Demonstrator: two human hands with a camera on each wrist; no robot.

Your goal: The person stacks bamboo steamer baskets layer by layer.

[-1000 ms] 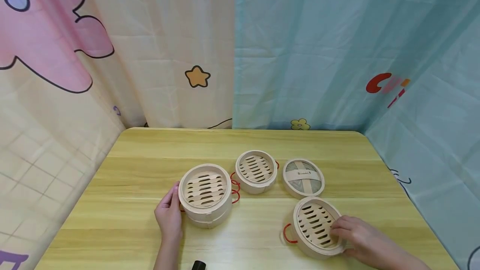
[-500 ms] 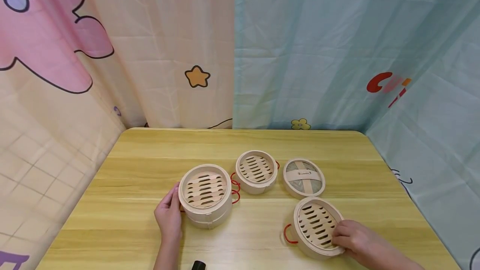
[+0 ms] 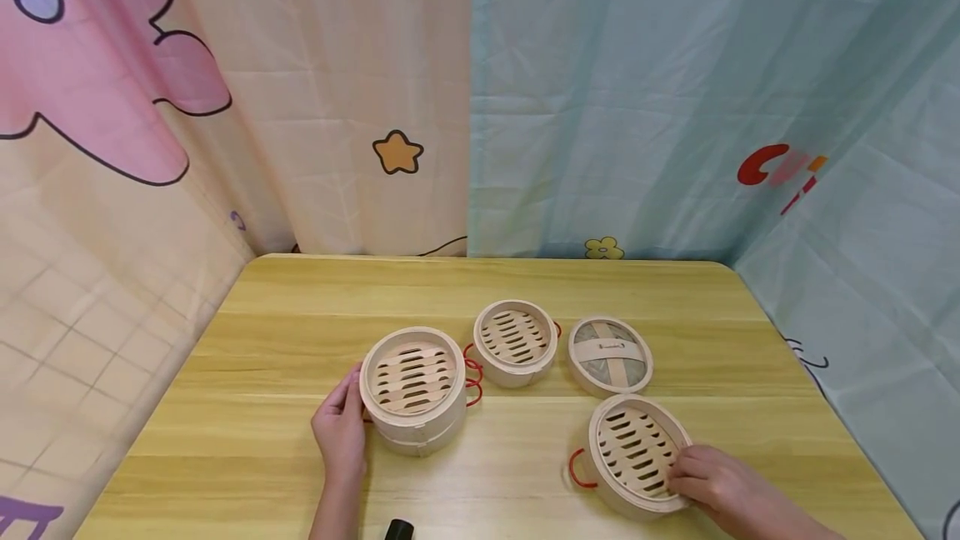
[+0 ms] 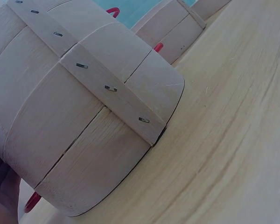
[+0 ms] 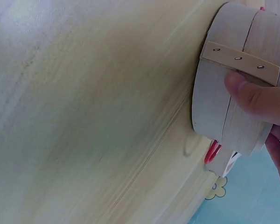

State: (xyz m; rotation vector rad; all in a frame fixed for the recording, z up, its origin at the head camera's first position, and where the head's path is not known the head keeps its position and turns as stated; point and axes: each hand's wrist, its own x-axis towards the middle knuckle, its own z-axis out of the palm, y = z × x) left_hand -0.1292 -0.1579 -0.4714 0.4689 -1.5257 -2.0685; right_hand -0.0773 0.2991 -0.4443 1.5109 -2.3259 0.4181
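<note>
My left hand (image 3: pixel 341 432) rests against the left side of a stack of two round bamboo steamer baskets (image 3: pixel 414 382), fingers pointing up along the wall. In the left wrist view, the stapled wall of that stack (image 4: pixel 84 84) fills much of the picture, and only part of the hand shows at the left edge. At the right, my right hand (image 3: pixel 712 482) pinches the rim of another steamer basket (image 3: pixel 633 448). Its thumb (image 5: pixel 252 95) presses the outer wall, while the other fingers reach over to the slatted inside. A red handle (image 3: pixel 577 469) sticks out at this basket's left.
Behind, a third slatted basket (image 3: pixel 515 342) stands beside the stack, red handles close together. A round steamer lid (image 3: pixel 611 354) with crossed bands lies behind the right basket. A black object (image 3: pixel 400 530) shows at the table's (image 3: pixel 300 315) front. Curtains (image 3: pixel 600 107) hang around it.
The right hand has shifted slightly along the basket's rim, its fingers closer against the wall. The left hand and the other steamers have hardly moved.
</note>
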